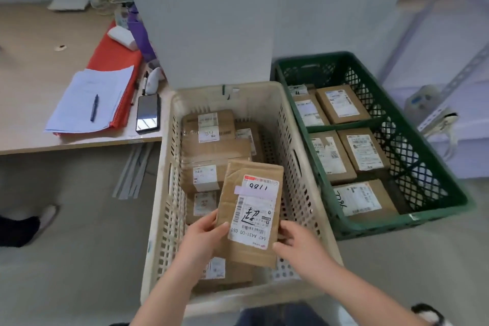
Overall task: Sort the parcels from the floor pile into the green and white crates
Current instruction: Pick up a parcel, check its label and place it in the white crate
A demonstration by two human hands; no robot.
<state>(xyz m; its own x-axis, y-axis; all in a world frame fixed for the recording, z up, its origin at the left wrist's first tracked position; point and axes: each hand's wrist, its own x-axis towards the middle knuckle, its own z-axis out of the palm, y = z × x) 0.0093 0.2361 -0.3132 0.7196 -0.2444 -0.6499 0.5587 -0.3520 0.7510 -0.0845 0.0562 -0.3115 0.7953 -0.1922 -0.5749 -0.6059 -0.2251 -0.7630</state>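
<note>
A flat brown cardboard parcel point(250, 213) with a white shipping label is held above the near half of the white crate point(304, 167). My left hand point(202, 237) grips its lower left edge, thumb on top. My right hand point(296, 245) holds its lower right corner. Inside the white crate lie several brown labelled parcels point(211, 140), partly stacked. The green crate point(397, 124) stands to the right of the white one and holds several brown parcels point(341, 104) laid flat, label up. The floor pile is out of view.
A low wooden table point(34, 74) at the left carries a red folder with papers and a pen point(94, 111), a phone point(148, 114) and a scanner. A white pillar point(217, 21) rises behind the crates. A metal shelf point(449, 87) stands at the right. Another person's foot point(29, 225) rests on the floor at left.
</note>
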